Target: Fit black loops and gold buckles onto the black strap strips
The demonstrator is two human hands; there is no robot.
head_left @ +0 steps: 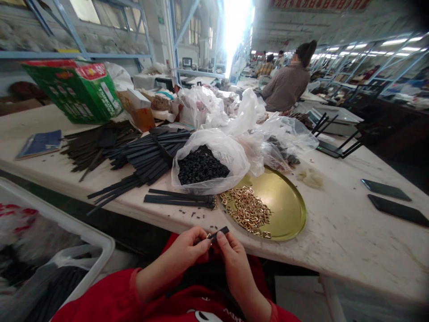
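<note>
Close to my body, just off the table's front edge, both hands grip one dark strap (222,230). My left hand (191,245) pinches it beside a small gold buckle (209,236). Thumb and fingers of my right hand (232,253) are closed on the strap near its end. Part of the strap is hidden behind my fingers. Ahead lie a few finished-looking black straps (181,199) with gold buckles at their right ends. A round gold tray (291,210) holds a heap of small gold buckles (250,209). An open plastic bag (239,156) contains many small black pieces (203,166).
Fanned dark straps (152,152) cover the table's left side, near a green box (80,96) and a blue booklet (43,142). Two phones (398,210) and a black router (330,147) lie right. A white bin (103,237) stands lower left. A person (288,87) sits beyond.
</note>
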